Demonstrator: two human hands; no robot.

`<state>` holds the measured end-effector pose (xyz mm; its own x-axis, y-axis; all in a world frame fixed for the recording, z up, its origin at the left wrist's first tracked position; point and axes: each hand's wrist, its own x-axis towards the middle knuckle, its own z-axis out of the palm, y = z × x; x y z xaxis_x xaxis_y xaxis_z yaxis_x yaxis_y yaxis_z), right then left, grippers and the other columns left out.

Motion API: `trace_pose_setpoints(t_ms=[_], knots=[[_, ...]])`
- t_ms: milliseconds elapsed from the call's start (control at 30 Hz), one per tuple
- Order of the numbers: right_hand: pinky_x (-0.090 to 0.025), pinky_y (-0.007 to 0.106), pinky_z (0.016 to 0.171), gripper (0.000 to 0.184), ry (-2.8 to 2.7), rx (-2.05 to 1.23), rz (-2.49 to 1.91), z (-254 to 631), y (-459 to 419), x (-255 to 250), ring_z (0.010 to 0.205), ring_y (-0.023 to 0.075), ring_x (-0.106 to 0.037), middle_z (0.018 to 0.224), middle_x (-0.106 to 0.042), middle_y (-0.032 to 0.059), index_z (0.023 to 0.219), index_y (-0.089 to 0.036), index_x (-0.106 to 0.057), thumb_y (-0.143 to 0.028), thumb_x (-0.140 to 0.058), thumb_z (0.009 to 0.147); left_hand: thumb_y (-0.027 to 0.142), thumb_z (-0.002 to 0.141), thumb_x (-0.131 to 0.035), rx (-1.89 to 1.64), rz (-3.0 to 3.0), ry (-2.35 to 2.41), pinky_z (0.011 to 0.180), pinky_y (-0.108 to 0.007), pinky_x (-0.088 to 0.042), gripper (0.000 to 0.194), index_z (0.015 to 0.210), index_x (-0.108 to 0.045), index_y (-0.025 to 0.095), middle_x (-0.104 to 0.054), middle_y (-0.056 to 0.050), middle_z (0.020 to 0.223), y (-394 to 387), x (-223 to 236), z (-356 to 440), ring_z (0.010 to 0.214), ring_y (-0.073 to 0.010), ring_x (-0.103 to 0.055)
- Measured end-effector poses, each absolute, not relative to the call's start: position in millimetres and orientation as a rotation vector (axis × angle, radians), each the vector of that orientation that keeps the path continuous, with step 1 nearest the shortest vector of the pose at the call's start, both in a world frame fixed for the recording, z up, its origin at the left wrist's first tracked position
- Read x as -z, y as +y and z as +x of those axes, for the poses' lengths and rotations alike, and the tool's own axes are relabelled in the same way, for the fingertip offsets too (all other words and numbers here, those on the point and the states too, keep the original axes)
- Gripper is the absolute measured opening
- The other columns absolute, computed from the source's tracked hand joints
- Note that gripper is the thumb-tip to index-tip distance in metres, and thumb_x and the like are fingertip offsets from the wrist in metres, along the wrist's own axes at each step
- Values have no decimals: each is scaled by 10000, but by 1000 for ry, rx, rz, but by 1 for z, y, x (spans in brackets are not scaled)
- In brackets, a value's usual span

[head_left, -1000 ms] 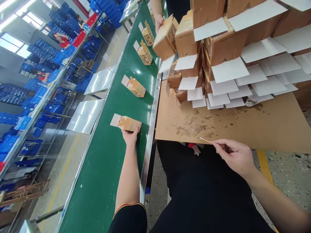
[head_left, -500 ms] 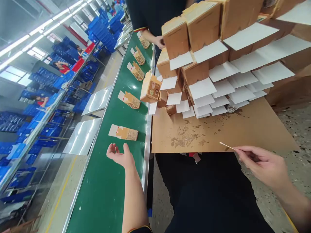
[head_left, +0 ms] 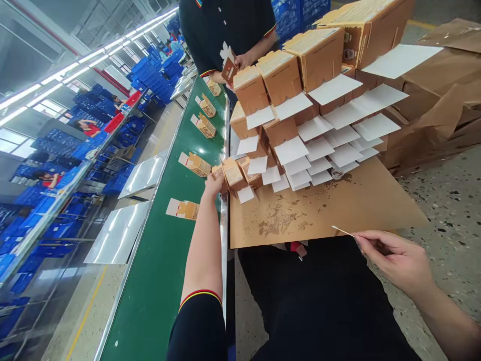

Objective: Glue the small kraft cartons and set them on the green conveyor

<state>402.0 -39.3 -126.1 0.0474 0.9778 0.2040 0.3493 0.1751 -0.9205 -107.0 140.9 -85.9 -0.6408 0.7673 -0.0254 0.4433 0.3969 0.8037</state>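
My left hand reaches over the belt's right edge and grips a brown carton at the end of a short row; its fingers are partly hidden. Right beside that carton stands another brown carton with a white flap hanging down. My right hand pinches a cotton swab between thumb and fingers, its white tip pointing left over the cardboard sheet. Near my left forearm an open carton lies on the green conveyor belt, partly covered by the arm.
Stacked cartons with white flaps fill the back of the cardboard, beside a small clear round dish. A co-worker across the stack holds a carton. More open cartons stand along the belt. The cardboard has dark wet stains.
My left hand let go of the open carton on the belt, then moved up and right onto the row's end carton. The right hand shifted right with the swab. The co-worker now holds a carton.
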Motion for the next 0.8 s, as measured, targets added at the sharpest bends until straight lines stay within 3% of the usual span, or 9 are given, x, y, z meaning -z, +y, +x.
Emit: trace_pose_setpoints(t_ms=[100,233,333,467,667,800], knots=[[-652,303,531,432,-1412,-823,-1405,408,-41,129,520,200,-720,701,-800,68,830,-240,-906,-654,-839,932,331,875,-897,-1108,913,2280,1264,-521,-540,878,1654,-525,172,-596,-274,1668,138,91,-102,1541,-385,-637],[-659,291,548,325,-1440,-816,-1344,408,-35,125,518,182,-709,690,-785,46,864,-246,-916,-555,-849,940,311,877,-908,-1214,849,2256,1159,-456,-629,993,1736,-416,227,-652,-210,1622,122,84,-97,1395,-325,-744],[-639,280,538,233,-1448,-775,-1317,410,-27,122,506,166,-689,663,-760,21,877,-253,-910,-463,-839,947,327,819,-943,-1420,979,2306,1184,-506,-621,936,1656,-532,249,-652,-176,1582,78,76,-97,1367,-329,-740],[-616,295,547,220,-1478,-658,-1361,418,-7,119,530,169,-682,688,-763,20,902,-242,-897,-434,-800,950,415,760,-973,-1436,1506,2591,1342,-585,-467,818,1510,-701,236,-610,-153,1501,-10,75,-87,1547,-390,-559],[-543,289,607,204,-1703,-300,-1429,426,54,106,590,166,-676,702,-757,23,875,-218,-842,-340,-695,946,424,816,-944,-1067,1798,2612,1242,-656,-528,757,1512,-715,236,-495,-201,1569,-97,118,-25,1479,-437,-550],[-435,259,653,169,-1915,-286,-1496,421,95,98,636,143,-599,682,-691,11,789,-209,-730,-189,-662,943,521,811,-974,-1132,1539,2435,1194,-595,-589,882,1600,-651,294,-483,-196,1615,-110,129,-13,1453,-411,-613]])
